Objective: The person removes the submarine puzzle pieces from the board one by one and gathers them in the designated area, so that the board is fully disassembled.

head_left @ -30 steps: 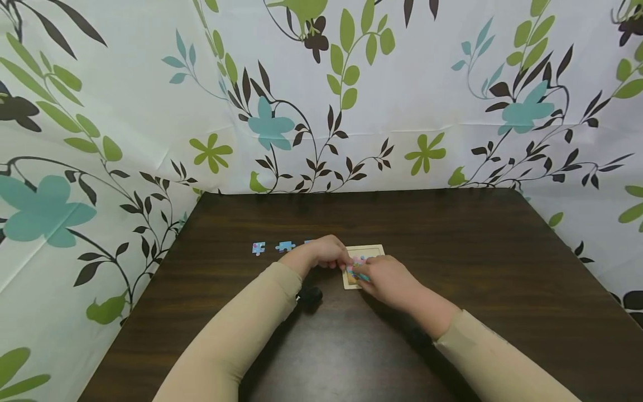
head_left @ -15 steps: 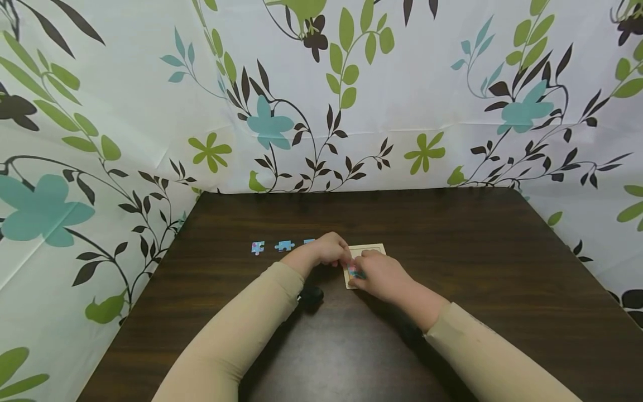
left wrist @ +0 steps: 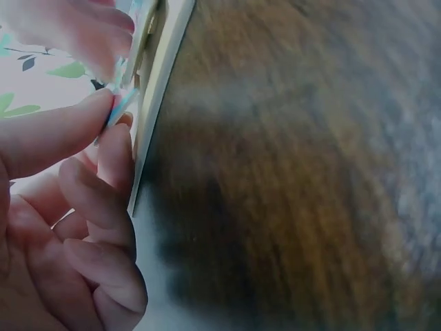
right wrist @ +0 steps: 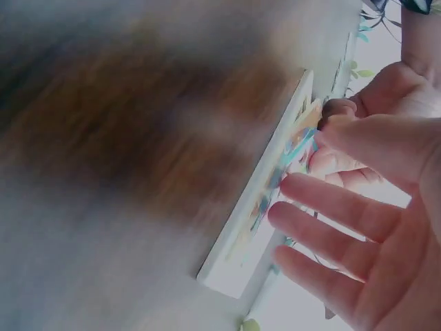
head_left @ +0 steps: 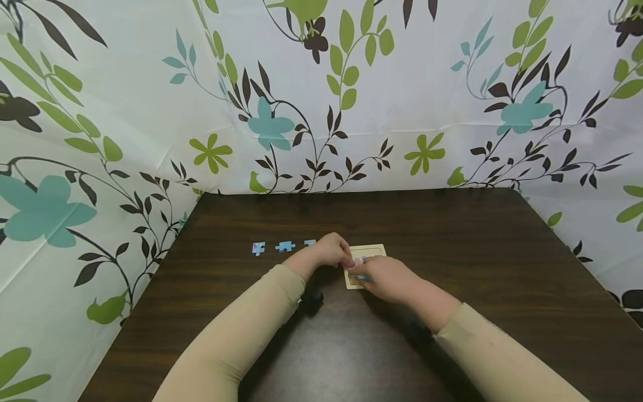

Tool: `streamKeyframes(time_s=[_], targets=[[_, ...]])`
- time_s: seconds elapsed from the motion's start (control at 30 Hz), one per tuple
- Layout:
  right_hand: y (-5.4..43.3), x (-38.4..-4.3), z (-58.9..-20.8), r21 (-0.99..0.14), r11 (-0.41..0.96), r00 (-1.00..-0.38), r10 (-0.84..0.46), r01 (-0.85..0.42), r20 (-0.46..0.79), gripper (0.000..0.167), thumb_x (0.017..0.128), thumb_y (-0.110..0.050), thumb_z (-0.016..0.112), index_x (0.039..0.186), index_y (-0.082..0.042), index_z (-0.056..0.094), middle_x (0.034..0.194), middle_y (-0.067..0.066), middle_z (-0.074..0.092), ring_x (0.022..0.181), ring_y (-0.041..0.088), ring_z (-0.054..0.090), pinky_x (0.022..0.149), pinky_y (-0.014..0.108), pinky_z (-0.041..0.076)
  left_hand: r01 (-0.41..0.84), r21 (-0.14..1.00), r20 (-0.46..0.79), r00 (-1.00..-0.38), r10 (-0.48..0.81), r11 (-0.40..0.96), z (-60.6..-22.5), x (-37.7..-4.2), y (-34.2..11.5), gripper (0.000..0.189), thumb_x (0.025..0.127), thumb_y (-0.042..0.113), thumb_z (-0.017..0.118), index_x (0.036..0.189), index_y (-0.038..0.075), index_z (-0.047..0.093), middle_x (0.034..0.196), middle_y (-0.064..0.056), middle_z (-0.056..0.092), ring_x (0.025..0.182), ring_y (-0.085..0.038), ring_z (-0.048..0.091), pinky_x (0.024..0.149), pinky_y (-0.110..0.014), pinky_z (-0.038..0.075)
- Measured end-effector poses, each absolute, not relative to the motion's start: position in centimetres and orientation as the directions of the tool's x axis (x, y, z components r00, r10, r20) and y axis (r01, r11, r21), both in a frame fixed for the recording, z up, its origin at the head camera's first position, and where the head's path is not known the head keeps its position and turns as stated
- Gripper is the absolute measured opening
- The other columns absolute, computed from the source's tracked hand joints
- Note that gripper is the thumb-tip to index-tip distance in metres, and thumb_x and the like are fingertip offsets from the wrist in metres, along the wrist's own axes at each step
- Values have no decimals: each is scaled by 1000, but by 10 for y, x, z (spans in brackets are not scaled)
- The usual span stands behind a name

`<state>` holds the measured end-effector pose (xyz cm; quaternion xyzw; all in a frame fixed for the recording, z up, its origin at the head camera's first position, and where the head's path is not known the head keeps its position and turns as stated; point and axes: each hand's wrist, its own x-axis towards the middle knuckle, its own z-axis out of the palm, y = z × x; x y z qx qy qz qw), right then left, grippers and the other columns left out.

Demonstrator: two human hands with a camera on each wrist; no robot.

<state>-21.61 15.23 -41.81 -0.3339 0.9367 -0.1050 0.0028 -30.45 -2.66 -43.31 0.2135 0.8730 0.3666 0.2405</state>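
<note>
My left hand (head_left: 329,250) is at the left edge of a small light wooden puzzle tray (head_left: 373,249). Between its thumb and index fingertip it pinches a thin blue-and-pink jigsaw piece (left wrist: 122,105), seen in the left wrist view. My right hand (head_left: 394,279) reaches over the tray from the right, fingers mostly straight. In the right wrist view its spread fingertips (right wrist: 293,185) meet the tray's colourful picture, with the thumb extended close to the left hand. An orange-and-teal part (right wrist: 302,134) rises there at a slant. Both hands hide much of the tray's inside.
Left of the tray, a blue jigsaw piece (head_left: 258,248), another one (head_left: 285,246) and a third (head_left: 309,243), partly behind the left hand, lie in a row on the dark wooden table (head_left: 452,234). A leaf-patterned cloth (head_left: 361,162) hangs behind the table.
The right hand drew its fingers back toward the tray's middle, then stretched them out again toward the left fingertips. The left hand stays at the tray's left edge; the loose pieces have not moved.
</note>
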Motion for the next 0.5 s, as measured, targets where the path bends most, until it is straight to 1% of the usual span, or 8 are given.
streamKeyframes(time_s=[0.1, 0.17, 0.27, 0.43, 0.5], targets=[[157, -212, -417, -192, 724, -744, -665, -663, 62, 30, 90, -7, 70, 120, -15, 73, 100, 3, 62, 86, 19, 58, 61, 30, 47, 212, 734, -260, -790, 556, 645, -432, -304, -26, 7, 87, 10, 74, 80, 7, 73, 74, 1, 63, 63, -13, 55, 59, -27, 48], [159, -210, -418, -172, 710, -728, -681, -683, 77, 35, 88, -3, 71, 121, -15, 72, 93, 0, 55, 79, 15, 52, 57, 27, 43, 238, 722, -253, -783, 568, 650, -431, -304, -25, 6, 86, 7, 73, 80, 8, 72, 73, 1, 62, 63, -13, 54, 58, -26, 47], [159, -209, -419, -139, 700, -713, -697, -700, 77, 39, 86, 1, 69, 120, -17, 72, 88, -1, 49, 76, 16, 49, 53, 27, 39, 299, 693, -230, -770, 595, 656, -429, -302, -24, 8, 84, 6, 74, 78, 8, 69, 73, 2, 60, 62, -12, 53, 56, -26, 45], [157, -205, -419, -110, 689, -698, -712, -716, 80, 40, 82, 6, 66, 115, -16, 71, 86, 0, 45, 80, 22, 51, 53, 30, 41, 411, 616, -187, -753, 631, 673, -427, -295, -22, 12, 87, 7, 71, 76, 11, 67, 73, 2, 60, 62, -12, 50, 56, -26, 42], [155, -203, -420, -108, 699, -707, -703, -707, 77, 40, 82, 6, 65, 116, -17, 70, 90, 3, 49, 87, 26, 55, 58, 34, 45, 446, 576, -167, -756, 633, 685, -426, -293, -22, 14, 88, 8, 71, 75, 12, 67, 70, 3, 60, 61, -12, 49, 55, -26, 42]])
